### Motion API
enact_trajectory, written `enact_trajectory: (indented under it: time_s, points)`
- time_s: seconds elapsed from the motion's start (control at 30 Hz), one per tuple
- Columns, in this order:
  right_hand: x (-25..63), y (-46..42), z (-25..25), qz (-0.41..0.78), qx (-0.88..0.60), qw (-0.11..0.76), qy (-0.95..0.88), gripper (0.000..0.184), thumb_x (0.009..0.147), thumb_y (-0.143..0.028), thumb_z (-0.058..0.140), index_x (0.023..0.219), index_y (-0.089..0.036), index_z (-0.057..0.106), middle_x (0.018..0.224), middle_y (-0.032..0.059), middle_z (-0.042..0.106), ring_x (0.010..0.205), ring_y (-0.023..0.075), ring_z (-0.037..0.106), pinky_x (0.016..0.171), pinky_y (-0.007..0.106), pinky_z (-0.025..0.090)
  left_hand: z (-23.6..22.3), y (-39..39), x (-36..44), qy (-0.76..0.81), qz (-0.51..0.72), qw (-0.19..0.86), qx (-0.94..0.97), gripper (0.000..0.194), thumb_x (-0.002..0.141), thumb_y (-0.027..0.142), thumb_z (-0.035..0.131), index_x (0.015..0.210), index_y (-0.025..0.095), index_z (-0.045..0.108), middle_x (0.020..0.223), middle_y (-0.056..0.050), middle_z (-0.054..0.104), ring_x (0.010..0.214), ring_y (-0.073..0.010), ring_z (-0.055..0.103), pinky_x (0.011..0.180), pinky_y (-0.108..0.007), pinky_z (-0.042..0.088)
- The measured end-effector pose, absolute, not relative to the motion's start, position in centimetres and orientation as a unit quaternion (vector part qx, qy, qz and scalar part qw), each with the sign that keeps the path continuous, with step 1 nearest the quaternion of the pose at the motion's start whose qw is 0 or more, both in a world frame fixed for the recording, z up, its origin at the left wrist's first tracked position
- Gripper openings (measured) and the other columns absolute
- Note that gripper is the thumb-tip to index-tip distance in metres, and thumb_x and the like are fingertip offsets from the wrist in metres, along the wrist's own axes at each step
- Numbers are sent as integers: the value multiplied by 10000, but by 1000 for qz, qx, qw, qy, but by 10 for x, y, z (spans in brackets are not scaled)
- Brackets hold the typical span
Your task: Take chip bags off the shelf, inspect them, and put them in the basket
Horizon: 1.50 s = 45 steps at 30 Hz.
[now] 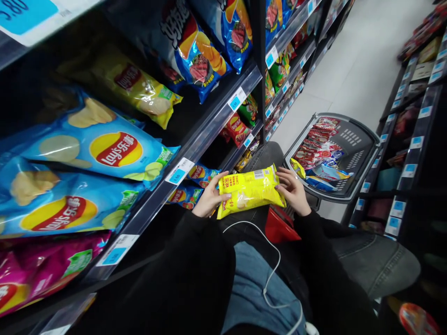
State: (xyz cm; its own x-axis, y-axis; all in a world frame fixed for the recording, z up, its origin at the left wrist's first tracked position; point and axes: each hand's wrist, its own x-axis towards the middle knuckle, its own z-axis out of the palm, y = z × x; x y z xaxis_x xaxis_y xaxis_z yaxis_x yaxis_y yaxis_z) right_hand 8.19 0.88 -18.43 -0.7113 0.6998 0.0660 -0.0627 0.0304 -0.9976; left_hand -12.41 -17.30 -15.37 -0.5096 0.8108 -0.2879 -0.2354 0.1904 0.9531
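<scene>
A yellow snack bag [248, 188], printed side with a barcode facing up, is held level above my lap. My left hand [212, 195] grips its left end, thumb on top. At its right end my right hand [293, 188] pinches the bag's edge, fingers bent round it. Below the bag a red object [281, 225] lies near my lap; its kind cannot be made out. Beyond my right hand stands a grey shopping basket [363, 167] with several snack packets [319, 144] in it.
To my left, shelves hold blue chip bags [115, 149], magenta bags [52, 265] and a yellow chip bag [139, 88]. A shelf edge [209, 125] with price tags runs diagonally past my left hand. Another shelf [412, 153] lines the right. A white cable [275, 270] hangs over my front.
</scene>
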Motion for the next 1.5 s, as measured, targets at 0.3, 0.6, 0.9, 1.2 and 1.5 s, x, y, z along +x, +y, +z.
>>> enact_trajectory:
  time_s: [0.3,0.6,0.9,1.2,1.5]
  points:
    - [92,13,-183,752,-254,188,-579,495,684,-277,690,1158,-215,565,977,47,652,875,163,616,764,298,523,-153,-174,-121,642,595,426,229,769,604,293,777,1287,225,431,1297,-111,514,1197,-300,488,982,-424,445]
    - [82,-18,-169,734,-302,303,-527,306,738,-356,635,1000,-210,572,812,5,609,666,116,585,594,251,515,-165,-176,-122,664,614,367,219,628,628,317,752,1202,200,523,1368,-111,453,1293,-295,376,1031,-415,387]
    - [89,-13,-158,747,-238,234,-575,582,716,-234,662,1233,-269,399,881,6,570,768,130,584,653,260,510,-170,-176,-127,694,599,326,233,578,632,326,749,1166,207,563,1309,-82,521,1281,-271,400,1057,-396,356]
    - [72,-36,-176,588,-368,423,-584,154,775,-243,609,917,-218,662,841,41,670,759,166,626,681,308,520,-176,-175,-124,701,619,261,239,510,667,343,720,1134,180,591,1219,-104,582,1173,-265,507,965,-393,440]
    - [95,-6,-197,306,-303,418,-800,164,837,-243,549,878,-224,707,814,61,694,735,160,647,690,290,520,-176,-172,-126,755,516,171,366,369,716,343,678,1059,207,660,1106,-88,570,1039,-218,550,787,-321,513]
